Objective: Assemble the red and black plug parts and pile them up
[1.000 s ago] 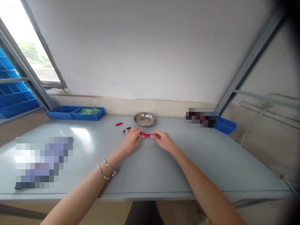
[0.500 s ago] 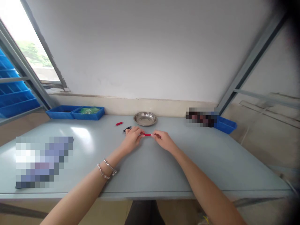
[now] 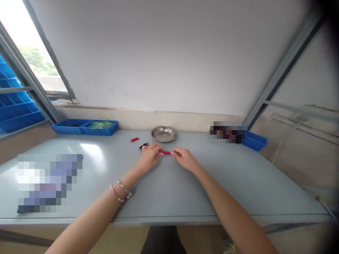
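One red piece (image 3: 134,139) left of our left fingers (image 3: 158,149), black pieces (image 3: 143,145) just beside them; red rod (image 3: 166,152) pinched between those and our right fingers (image 3: 176,152). No visible change this past second; we judge work ongoing.

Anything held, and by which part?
Yes: a slim red piece, by its two ends. The left hand pinches one, the right hand the other; its middle shows between them.

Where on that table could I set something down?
The table is bare between the left forearm and the right forearm, then rightward to the blue tray. It's crowded around the left hand: something black, a loose red stick and a bowl.
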The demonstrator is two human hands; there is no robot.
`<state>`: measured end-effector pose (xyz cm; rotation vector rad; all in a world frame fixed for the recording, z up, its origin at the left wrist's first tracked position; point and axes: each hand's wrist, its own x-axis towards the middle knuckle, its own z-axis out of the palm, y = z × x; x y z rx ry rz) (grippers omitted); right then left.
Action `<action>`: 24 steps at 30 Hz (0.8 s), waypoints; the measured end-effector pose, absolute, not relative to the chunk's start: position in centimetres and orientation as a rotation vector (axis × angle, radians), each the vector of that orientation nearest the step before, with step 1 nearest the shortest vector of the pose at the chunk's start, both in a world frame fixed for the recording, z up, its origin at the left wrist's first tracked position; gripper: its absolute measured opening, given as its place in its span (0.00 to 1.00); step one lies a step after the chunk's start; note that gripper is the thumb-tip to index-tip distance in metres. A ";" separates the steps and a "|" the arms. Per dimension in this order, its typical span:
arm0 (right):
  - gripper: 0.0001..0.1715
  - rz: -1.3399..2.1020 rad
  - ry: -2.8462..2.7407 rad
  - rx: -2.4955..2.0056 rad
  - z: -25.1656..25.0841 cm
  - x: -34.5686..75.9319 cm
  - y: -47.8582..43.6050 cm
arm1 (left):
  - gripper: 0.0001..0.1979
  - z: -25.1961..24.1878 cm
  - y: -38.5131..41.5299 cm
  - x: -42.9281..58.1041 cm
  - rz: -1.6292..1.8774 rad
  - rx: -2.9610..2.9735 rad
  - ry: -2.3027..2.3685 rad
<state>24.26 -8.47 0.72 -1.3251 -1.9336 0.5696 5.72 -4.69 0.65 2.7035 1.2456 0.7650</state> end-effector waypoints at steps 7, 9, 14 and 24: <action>0.15 0.638 -1.911 -1.345 0.6 24.2 -8.4 | 0.09 0.5 -4.6 5.7 0.776 2.706 1.229; 0.16 0.684 -1.898 -1.350 0.5 24.2 -8.3 | 0.09 0.5 -4.6 5.7 0.773 2.714 1.226; 0.15 0.757 -1.874 -1.347 0.4 24.2 -8.2 | 0.09 0.6 -4.7 5.7 0.774 2.736 1.210; 0.16 0.734 -1.838 -1.371 0.3 24.2 -8.1 | 0.09 0.5 -4.9 5.8 0.767 2.741 1.270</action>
